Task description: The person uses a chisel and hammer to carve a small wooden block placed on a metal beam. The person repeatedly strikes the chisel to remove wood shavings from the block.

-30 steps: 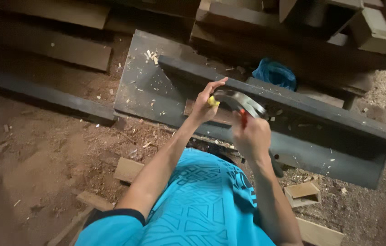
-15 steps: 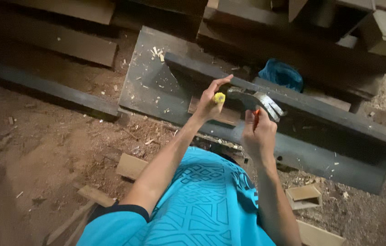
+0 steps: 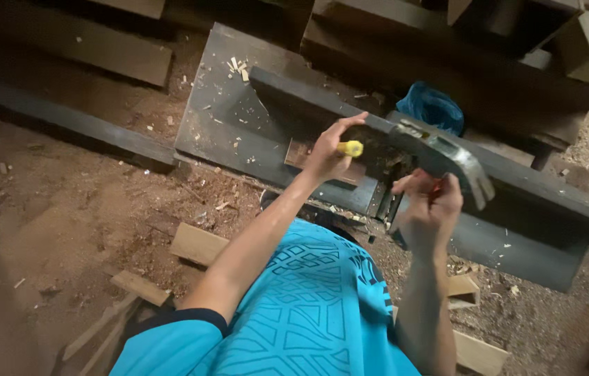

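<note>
My left hand (image 3: 328, 150) grips a tool with a yellow handle (image 3: 350, 148), probably a chisel, held down against a small brown wood piece (image 3: 303, 156) on a dark metal machine table (image 3: 225, 118). My right hand (image 3: 428, 205) is closed around the handle of a claw hammer (image 3: 447, 157), whose steel head is raised just right of the yellow handle. The tool's blade is hidden behind my left hand.
A dark fence rail (image 3: 531, 177) runs across the machine table. A blue cloth (image 3: 432, 108) lies behind it. Dark timber stacks (image 3: 461, 35) fill the back. Wood offcuts (image 3: 197, 244) and sawdust cover the dirt floor; a long dark beam (image 3: 65, 122) lies left.
The hammer head has swung up and to the right, away from the yellow handle. My left hand has kept the yellow-handled tool in about the same spot.
</note>
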